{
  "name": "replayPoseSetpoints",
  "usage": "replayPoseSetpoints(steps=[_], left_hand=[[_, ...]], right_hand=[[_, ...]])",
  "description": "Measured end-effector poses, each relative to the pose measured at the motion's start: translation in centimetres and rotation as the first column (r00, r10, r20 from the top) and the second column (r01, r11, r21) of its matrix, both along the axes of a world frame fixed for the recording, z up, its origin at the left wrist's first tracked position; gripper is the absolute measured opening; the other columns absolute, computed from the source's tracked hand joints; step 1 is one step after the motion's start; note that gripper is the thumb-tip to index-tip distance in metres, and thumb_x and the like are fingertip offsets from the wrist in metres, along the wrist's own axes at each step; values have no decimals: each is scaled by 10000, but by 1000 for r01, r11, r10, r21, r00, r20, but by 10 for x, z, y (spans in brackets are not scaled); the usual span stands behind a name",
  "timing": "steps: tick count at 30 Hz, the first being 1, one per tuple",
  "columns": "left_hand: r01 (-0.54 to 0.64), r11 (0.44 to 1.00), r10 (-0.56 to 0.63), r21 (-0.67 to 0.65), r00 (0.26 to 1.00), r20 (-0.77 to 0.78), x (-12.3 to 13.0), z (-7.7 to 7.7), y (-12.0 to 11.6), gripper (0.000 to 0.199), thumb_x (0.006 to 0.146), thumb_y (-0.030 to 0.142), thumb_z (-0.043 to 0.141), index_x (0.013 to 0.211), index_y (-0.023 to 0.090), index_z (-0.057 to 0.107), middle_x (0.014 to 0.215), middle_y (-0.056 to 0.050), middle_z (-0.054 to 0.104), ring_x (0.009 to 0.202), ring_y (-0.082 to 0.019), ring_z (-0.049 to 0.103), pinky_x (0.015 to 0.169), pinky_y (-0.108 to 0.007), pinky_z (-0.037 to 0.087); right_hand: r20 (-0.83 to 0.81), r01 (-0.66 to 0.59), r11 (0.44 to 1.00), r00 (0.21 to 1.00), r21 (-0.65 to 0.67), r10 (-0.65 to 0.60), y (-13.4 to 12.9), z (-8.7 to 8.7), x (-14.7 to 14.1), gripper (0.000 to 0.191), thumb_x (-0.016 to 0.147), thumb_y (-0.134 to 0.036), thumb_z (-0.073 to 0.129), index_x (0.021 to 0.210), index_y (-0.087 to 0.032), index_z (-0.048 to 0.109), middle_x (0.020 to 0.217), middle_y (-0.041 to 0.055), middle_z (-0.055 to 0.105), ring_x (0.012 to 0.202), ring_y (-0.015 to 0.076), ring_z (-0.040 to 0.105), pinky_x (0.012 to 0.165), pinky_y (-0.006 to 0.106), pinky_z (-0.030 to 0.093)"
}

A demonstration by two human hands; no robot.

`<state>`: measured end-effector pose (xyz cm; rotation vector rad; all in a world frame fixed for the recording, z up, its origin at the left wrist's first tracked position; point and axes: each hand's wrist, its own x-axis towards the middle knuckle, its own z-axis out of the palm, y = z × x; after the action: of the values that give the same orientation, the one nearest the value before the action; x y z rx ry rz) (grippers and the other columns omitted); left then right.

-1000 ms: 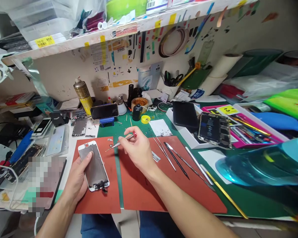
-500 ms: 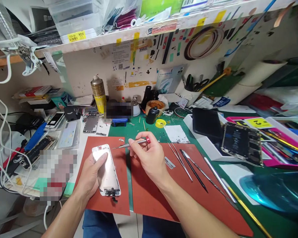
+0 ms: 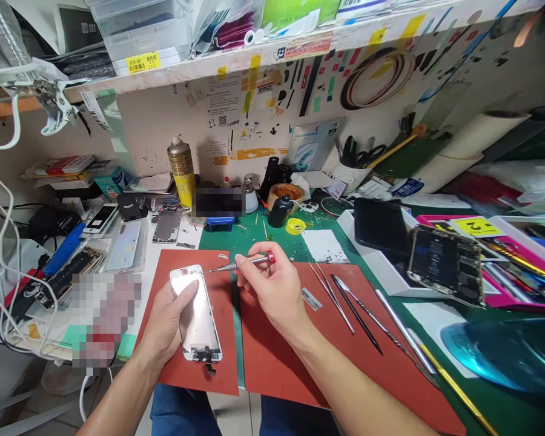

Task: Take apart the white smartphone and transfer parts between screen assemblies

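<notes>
Screwdriver (image 3: 234, 265) tip has shifted nearer the screen panel (image 3: 198, 321); pinched in the right hand (image 3: 272, 281), it points left. Left hand (image 3: 166, 315) grips the screen panel over the red mat (image 3: 154, 284), long axis running away, cable end nearest.

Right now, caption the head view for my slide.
Left hand steadies a white-framed phone screen while the right hand brings a red-capped screwdriver to its upper edge.
</notes>
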<state>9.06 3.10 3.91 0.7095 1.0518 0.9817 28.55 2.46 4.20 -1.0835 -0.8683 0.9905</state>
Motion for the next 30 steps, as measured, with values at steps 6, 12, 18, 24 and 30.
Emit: replayPoseSetpoints(steps=[6, 12, 18, 24, 30], left_hand=[[-5, 1000, 5, 0, 1000, -14, 0, 1, 0, 442, 797, 384, 915, 1110, 161, 695, 920, -81, 799, 679, -204, 760, 694, -317, 641], [8, 1000, -8, -3, 1000, -21, 0, 1, 1, 460, 795, 397, 912, 1120, 156, 693, 893, -82, 790, 671, -209, 754, 652, -306, 629], [-2, 1000, 2, 3, 1000, -5, -1, 0, 0, 469, 798, 400, 908, 1139, 165, 688, 866, -73, 780, 704, -224, 763, 646, -300, 622], [20, 1000, -20, 12, 1000, -10, -2, -3, -1, 435, 821, 397, 892, 1134, 177, 685, 865, -50, 773, 670, -204, 749, 644, -298, 618], [18, 1000, -18, 6, 1000, -22, -2, 0, -1, 434, 814, 405, 898, 1109, 177, 677, 839, -39, 764, 625, -197, 738, 622, -302, 621]], right_hand=[[-2, 0, 1000, 1000, -3, 0, 0, 0, 0, 364, 885, -471, 817, 960, -249, 538, 665, -47, 663, 553, 142, 643, 535, 247, 479], [23, 3, 1000, 1000, 13, -3, -1, 2, 0, 357, 872, -467, 828, 938, -252, 550, 689, -37, 660, 582, 157, 664, 550, 260, 498], [49, -20, 999, 999, 30, 18, -4, 10, -1, 381, 824, -496, 862, 859, -253, 571, 697, 2, 707, 624, 202, 717, 573, 293, 545], [48, 12, 1000, 999, 9, -13, -4, 8, -3, 419, 845, -545, 839, 834, -248, 545, 586, -27, 654, 481, 151, 610, 443, 249, 431], [89, 3, 1000, 996, 21, -5, -3, 6, -3, 403, 856, -537, 828, 868, -250, 545, 608, -32, 647, 516, 152, 607, 496, 262, 456]])
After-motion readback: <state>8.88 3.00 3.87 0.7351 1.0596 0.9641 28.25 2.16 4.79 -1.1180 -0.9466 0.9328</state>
